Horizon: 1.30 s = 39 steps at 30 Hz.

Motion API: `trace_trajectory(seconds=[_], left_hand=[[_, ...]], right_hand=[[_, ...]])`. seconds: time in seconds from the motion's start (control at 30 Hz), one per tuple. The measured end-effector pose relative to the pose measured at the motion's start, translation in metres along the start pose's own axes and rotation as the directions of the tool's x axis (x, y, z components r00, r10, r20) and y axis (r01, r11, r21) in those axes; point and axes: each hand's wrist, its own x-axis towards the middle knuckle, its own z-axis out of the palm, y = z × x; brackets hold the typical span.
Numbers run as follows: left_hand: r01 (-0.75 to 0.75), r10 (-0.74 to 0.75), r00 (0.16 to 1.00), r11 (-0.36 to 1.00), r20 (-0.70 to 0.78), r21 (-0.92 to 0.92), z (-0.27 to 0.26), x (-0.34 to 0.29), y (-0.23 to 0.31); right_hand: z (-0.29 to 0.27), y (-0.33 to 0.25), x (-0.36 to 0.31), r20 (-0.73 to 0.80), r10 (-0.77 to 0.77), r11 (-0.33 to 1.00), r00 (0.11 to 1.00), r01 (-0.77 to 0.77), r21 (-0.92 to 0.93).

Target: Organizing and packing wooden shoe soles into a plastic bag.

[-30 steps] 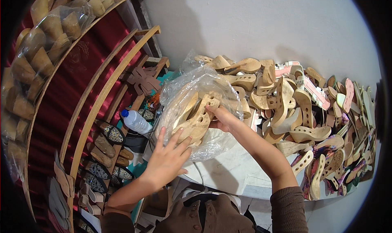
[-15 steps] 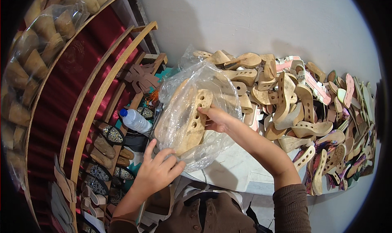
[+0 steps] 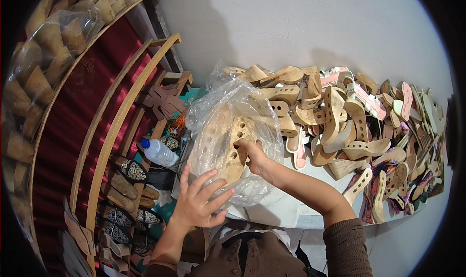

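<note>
A clear plastic bag [image 3: 206,148] stands on the white surface in front of me, with pale wooden shoe soles showing through it. At its mouth is a wooden wedge sole [image 3: 239,126] with a row of round holes. My right hand [image 3: 256,159] reaches in from the right and grips this sole by its edge, one digit lying over a hole. Its other fingers are partly hidden behind the sole and the plastic. My left hand [image 3: 201,201] is spread beside the bag's near left edge, holding nothing.
A heap of wooden wedge soles [image 3: 335,112] and sandals covers the right of the white table [image 3: 276,204]. On the left are a blue-capped water bottle [image 3: 160,153], patterned shoes [image 3: 133,170] and a wooden rack [image 3: 114,126]. Bagged wooden pieces [image 3: 41,85] fill the far left shelf.
My left hand has moved off the bag's near edge, and its fingers have spread. My right hand sits slightly lower with the sole, its grip looser.
</note>
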Motion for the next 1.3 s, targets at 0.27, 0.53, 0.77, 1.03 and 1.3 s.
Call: trace_trajectory(seconds=[0.27, 0.53, 0.77, 1.03, 1.3], left_hand=[[0.072, -0.076, 0.995, 0.996, -0.061, -0.06, -0.008, 0.019, -0.017], [0.085, -0.084, 0.996, 0.994, 0.02, -0.073, 0.001, 0.019, -0.02], [0.077, -0.078, 0.997, 0.997, -0.027, -0.012, -0.004, 0.017, -0.021], [0.054, -0.054, 0.998, 0.999, -0.044, 0.005, -0.003, 0.018, -0.022], [0.063, -0.062, 0.997, 0.996, -0.035, 0.055, -0.006, 0.016, -0.027]], right_hand=[[0.01, -0.013, -0.014, -0.066, -0.104, 0.995, 0.992, 0.103, -0.015], [-0.002, -0.039, 0.007, 0.032, -0.114, 0.986, 0.993, 0.117, -0.119], [0.005, -0.056, 0.007, -0.021, -0.095, 0.883, 0.995, 0.075, -0.464], [0.005, -0.001, -0.005, 0.321, -0.533, 0.035, 0.783, 0.399, -0.916], [0.004, 0.007, -0.026, -0.078, -0.082, 0.972, 0.994, 0.062, -0.225]])
